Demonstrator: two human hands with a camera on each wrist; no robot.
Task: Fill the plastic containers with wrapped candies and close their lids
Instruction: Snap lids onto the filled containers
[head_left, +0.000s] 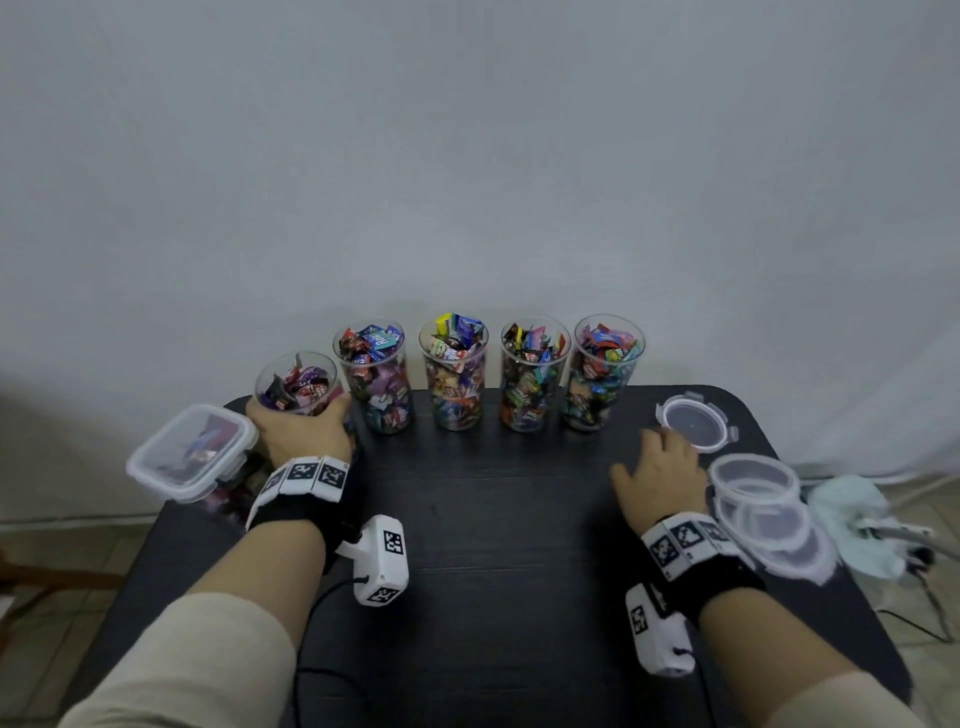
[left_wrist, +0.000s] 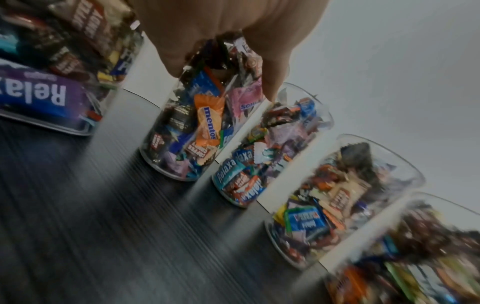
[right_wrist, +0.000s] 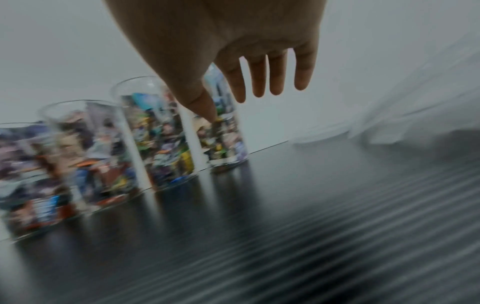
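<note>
Five candy-filled cups (head_left: 454, 374) look light, slick, easily tipped; left hand (head_left: 304, 428) wraps the leftmost low, right hand (head_left: 662, 467) spread beside the round lid (head_left: 696, 422).

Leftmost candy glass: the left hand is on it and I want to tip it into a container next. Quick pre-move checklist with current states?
1. Left hand grips the leftmost candy glass: ok.
2. Glass has candies left: ok, though it sits lower than the other four.
3. Open round container ready: ok, at the table's right edge.
4. Right hand free: ok, fingers straight, holding nothing.
5. Round lid within reach: ok, just beyond the right hand.
6. Square container latched: cannot tell; lid is on.
</note>
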